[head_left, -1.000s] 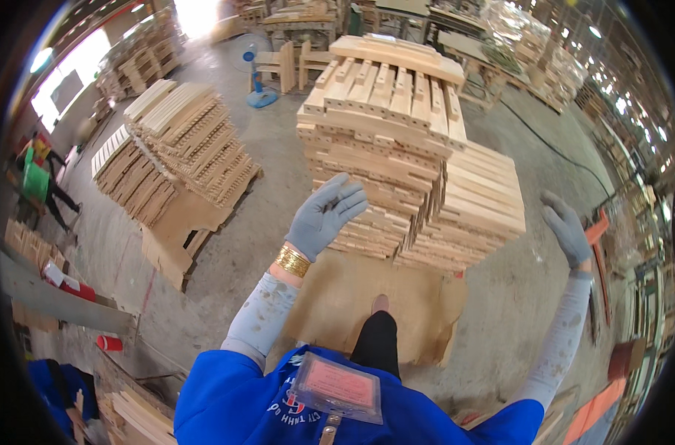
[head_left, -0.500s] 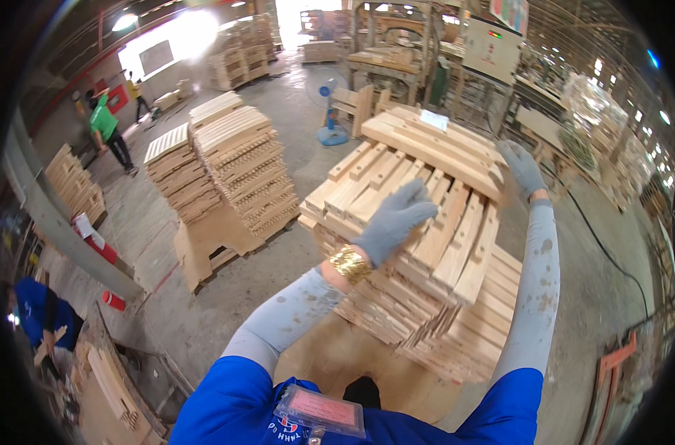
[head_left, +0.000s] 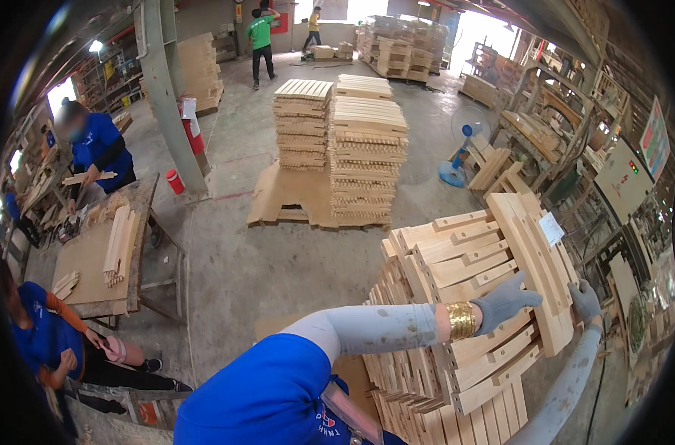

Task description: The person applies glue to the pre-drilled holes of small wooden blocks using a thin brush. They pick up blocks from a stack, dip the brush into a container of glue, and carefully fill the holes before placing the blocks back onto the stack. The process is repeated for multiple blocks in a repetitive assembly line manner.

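Note:
My left hand [head_left: 506, 300], in a grey glove with a gold band at the wrist, is over the light wooden slats [head_left: 467, 273] on top of a tall stack. Its fingers stretch toward the thick wooden boards [head_left: 529, 263] lying across the slats. My right hand [head_left: 587, 300], gloved too, rests against the near right end of those boards, its fingers extended along the edge and partly hidden. Neither hand visibly lifts anything. A white paper sheet [head_left: 551, 228] lies on the boards. Several slats have round holes.
Two tall stacks of slatted wood [head_left: 367, 148] stand on a pallet board [head_left: 278, 200] ahead. Right of them is a blue fan [head_left: 456, 159]. A pillar [head_left: 170, 96], a workbench [head_left: 92, 259] and co-workers in blue [head_left: 100, 144] are at the left. A control box [head_left: 619, 178] stands at the right.
My view has swung left, so the stack now appears farther right and the workbench with co-workers shows. My left hand has moved across the slats toward the thick boards. My right hand stays at their end.

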The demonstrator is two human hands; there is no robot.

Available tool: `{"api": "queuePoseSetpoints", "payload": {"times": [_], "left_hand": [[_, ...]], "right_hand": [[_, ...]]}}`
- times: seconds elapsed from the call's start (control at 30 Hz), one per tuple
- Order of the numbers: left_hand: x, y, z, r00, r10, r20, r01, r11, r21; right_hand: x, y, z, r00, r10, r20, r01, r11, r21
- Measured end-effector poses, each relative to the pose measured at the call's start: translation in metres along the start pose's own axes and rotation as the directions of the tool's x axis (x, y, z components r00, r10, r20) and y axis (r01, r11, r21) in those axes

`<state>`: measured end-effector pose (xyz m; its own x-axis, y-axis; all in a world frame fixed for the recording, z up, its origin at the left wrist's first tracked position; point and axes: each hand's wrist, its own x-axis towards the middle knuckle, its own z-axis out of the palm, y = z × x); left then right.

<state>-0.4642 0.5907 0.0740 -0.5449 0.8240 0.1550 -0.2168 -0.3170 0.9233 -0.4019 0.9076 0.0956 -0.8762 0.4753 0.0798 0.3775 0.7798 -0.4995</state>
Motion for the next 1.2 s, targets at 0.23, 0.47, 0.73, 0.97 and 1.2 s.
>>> {"api": "queuePoseSetpoints", "payload": {"times": [0.23, 0.47, 0.73, 0.97, 1.2], "left_hand": [[-0.011, 0.009, 0.003, 0.993, -0.112, 0.043, 0.111, 0.994, 0.015], [0.004, -0.003, 0.019, 0.999, -0.016, 0.048, 0.025, 0.984, -0.179], [-0.007, 0.016, 0.019, 0.991, -0.137, -0.008, 0.131, 0.963, -0.236], [-0.035, 0.011, -0.013, 0.996, 0.086, -0.011, -0.087, 0.982, -0.166], [-0.072, -0.028, -0.009, 0.900, 0.392, -0.188, -0.222, 0.786, 0.577]], "right_hand": [[-0.031, -0.013, -0.010, 0.985, 0.169, 0.038, -0.174, 0.960, 0.218], [-0.029, -0.002, -0.016, 0.976, 0.194, -0.104, -0.189, 0.981, 0.050], [-0.068, -0.002, -0.021, 0.984, 0.120, 0.132, -0.167, 0.882, 0.441], [-0.146, -0.068, 0.003, 0.949, 0.134, 0.285, -0.313, 0.502, 0.806], [-0.176, -0.116, 0.038, 0.935, 0.151, 0.321, -0.350, 0.250, 0.903]]}}
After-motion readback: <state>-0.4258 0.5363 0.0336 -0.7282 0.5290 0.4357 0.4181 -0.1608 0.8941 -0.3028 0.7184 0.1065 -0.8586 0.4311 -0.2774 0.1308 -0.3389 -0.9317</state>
